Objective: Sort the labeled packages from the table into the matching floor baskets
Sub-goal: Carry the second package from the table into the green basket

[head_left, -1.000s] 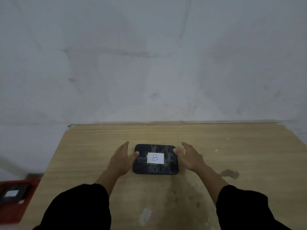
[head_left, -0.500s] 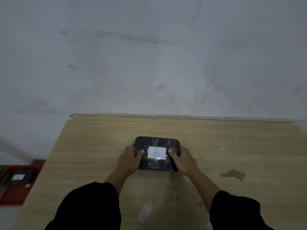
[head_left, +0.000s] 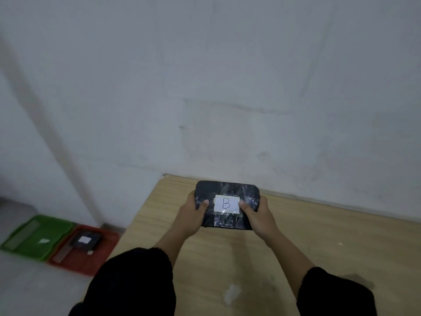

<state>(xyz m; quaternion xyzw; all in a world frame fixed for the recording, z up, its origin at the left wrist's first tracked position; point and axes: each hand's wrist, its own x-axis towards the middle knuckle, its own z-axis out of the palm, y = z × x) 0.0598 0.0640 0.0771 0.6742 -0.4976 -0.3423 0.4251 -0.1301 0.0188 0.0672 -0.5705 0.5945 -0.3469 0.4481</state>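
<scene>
A black plastic-wrapped package (head_left: 227,190) with a white label marked "B" is held up above the wooden table (head_left: 319,242). My left hand (head_left: 190,216) grips its left end, thumb on top. My right hand (head_left: 257,215) grips its right end, thumb beside the label. On the floor at the left stand a green basket (head_left: 27,238) with a white slip in it and a red basket (head_left: 102,254) that holds another black package (head_left: 85,241) with a white label.
A pale plaster wall runs right behind the table's far edge. The table's left edge lies between me and the baskets. Grey concrete floor surrounds the baskets.
Both hands closed on the package's ends and lifted it off the table. The view swung left, bringing the green and red baskets into sight.
</scene>
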